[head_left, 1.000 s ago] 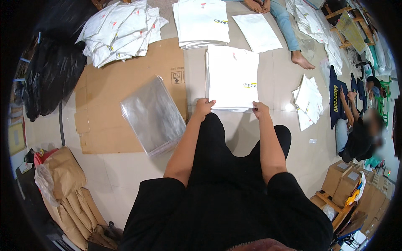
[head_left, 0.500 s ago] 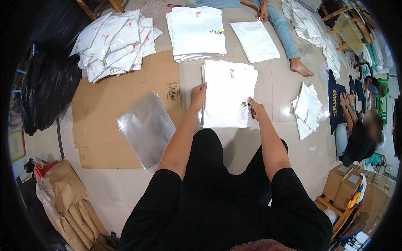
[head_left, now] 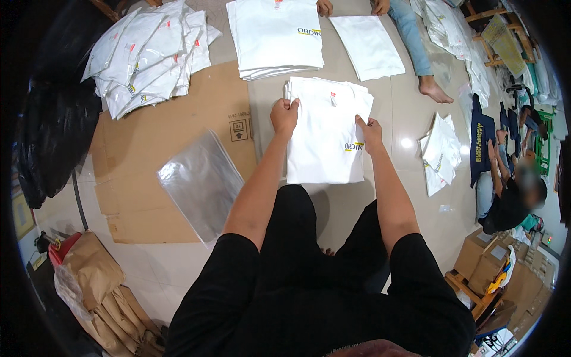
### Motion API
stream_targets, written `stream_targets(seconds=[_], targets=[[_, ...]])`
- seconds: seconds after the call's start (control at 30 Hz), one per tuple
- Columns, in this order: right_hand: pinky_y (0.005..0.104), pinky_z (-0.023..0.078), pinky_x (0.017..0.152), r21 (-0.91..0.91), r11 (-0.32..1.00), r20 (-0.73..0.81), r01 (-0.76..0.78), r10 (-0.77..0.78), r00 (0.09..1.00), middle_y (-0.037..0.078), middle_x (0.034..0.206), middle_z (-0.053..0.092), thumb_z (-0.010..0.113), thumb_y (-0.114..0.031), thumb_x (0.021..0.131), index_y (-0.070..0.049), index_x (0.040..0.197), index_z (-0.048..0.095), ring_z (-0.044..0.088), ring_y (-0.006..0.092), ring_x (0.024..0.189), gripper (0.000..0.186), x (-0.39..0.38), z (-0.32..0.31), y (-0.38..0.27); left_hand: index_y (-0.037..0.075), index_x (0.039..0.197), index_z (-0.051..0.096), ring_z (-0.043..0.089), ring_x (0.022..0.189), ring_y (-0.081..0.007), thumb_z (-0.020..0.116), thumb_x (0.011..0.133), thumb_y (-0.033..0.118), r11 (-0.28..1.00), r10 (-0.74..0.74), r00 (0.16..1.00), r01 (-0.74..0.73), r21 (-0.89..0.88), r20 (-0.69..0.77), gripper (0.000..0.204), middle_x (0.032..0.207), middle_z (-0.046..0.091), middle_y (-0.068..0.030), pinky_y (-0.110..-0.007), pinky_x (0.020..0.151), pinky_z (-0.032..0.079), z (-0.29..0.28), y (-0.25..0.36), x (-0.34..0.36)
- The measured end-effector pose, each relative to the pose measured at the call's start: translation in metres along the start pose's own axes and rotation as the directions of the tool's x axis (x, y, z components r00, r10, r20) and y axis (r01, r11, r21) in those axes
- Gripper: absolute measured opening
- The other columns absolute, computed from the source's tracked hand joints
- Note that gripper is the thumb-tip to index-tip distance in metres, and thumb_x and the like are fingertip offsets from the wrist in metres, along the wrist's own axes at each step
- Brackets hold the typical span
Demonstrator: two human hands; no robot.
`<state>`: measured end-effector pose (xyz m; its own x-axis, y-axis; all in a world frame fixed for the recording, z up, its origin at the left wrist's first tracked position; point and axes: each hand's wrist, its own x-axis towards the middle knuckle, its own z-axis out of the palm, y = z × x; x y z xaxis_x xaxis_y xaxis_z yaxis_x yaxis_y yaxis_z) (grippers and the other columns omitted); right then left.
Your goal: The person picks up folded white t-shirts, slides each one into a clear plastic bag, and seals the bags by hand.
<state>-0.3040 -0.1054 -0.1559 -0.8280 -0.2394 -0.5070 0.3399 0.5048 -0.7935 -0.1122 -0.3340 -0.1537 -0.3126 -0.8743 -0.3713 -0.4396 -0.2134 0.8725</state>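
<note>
A stack of folded white shirts (head_left: 324, 140) with small red neck labels and a printed logo lies on the floor before my knees. My left hand (head_left: 284, 116) grips its upper left edge, thumb and fingers closed on the fabric. On the opposite side my right hand (head_left: 370, 132) pinches the right edge, a little lower than my left. Left of the stack, clear plastic bags (head_left: 199, 178) lie on a flattened brown cardboard sheet (head_left: 125, 172).
Bagged white shirts (head_left: 143, 53), a taller folded pile (head_left: 273, 47) and one folded white piece (head_left: 366, 47) lie ahead. Another person's leg (head_left: 410, 53) and hands are beyond. At right lie loose shirts (head_left: 440, 152); a co-worker (head_left: 499, 196) handles navy garments (head_left: 482, 137). Cartons (head_left: 488, 256) stand lower right.
Both my hands have moved forward, away from my body, from the stack's near corners to its upper side edges. The co-worker's hands beyond the stack have shifted.
</note>
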Motion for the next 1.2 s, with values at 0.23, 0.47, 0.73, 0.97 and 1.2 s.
stream_targets(seconds=[0.23,0.47,0.73,0.97,1.2], targets=[[0.0339,0.057,0.082,0.11,0.994,-0.006,-0.008,0.009,1.0,0.012,0.109,0.069,0.089,-0.028,0.088,0.005,0.121,0.061,0.067,0.0194,0.094,0.054,0.01,0.013,-0.02,-0.001,0.094,0.071,0.065,0.074,-0.0178,0.077,0.096,0.033,0.971,0.101,0.995,-0.101,-0.219,-0.011,0.035,0.084,0.073,-0.0098,-0.033,0.072,0.053,0.002,0.002,0.02],[0.0323,0.057,0.075,0.169,0.982,0.026,0.088,-0.094,0.995,0.013,0.099,0.072,0.087,-0.025,0.09,0.003,0.11,0.063,0.069,0.0177,0.087,0.041,0.007,0.009,-0.03,0.0,0.097,0.067,0.057,0.071,-0.0114,0.077,0.097,0.026,0.974,0.092,0.994,-0.078,-0.214,0.058,0.028,0.08,0.067,-0.0031,-0.03,0.066,0.049,0.0,0.016,0.027],[0.0338,0.057,0.089,0.32,0.947,0.244,-0.013,-0.07,0.967,0.01,0.116,0.074,0.072,-0.02,0.101,-0.003,0.132,0.063,0.071,0.0176,0.102,0.037,-0.021,0.007,-0.051,0.0,0.108,0.062,0.058,0.075,-0.0109,0.074,0.099,0.018,0.953,0.21,0.968,-0.17,-0.251,0.141,0.024,0.085,0.066,-0.0037,-0.027,0.067,0.049,-0.005,0.032,0.0],[0.0335,0.048,0.106,0.242,0.941,0.171,0.237,-0.282,0.944,0.012,0.134,0.067,0.056,-0.02,0.109,0.001,0.148,0.053,0.062,0.0188,0.123,0.045,-0.092,0.014,-0.064,0.004,0.099,0.052,0.053,0.056,-0.0177,0.076,0.09,0.008,0.882,0.441,0.897,-0.425,-0.204,0.037,0.027,0.068,0.058,-0.0079,-0.035,0.055,0.046,0.012,0.089,-0.079],[0.0341,0.041,0.113,0.564,0.72,0.134,0.405,-0.564,0.815,0.01,0.145,0.055,0.04,-0.032,0.114,-0.001,0.153,0.045,0.054,0.0185,0.132,0.05,-0.233,-0.03,-0.108,0.002,0.107,0.055,0.059,0.068,-0.015,0.07,0.095,0.016,0.726,0.687,0.569,-0.552,-0.409,0.452,0.024,0.079,0.062,-0.0083,-0.032,0.062,0.048,-0.026,0.192,-0.208]])
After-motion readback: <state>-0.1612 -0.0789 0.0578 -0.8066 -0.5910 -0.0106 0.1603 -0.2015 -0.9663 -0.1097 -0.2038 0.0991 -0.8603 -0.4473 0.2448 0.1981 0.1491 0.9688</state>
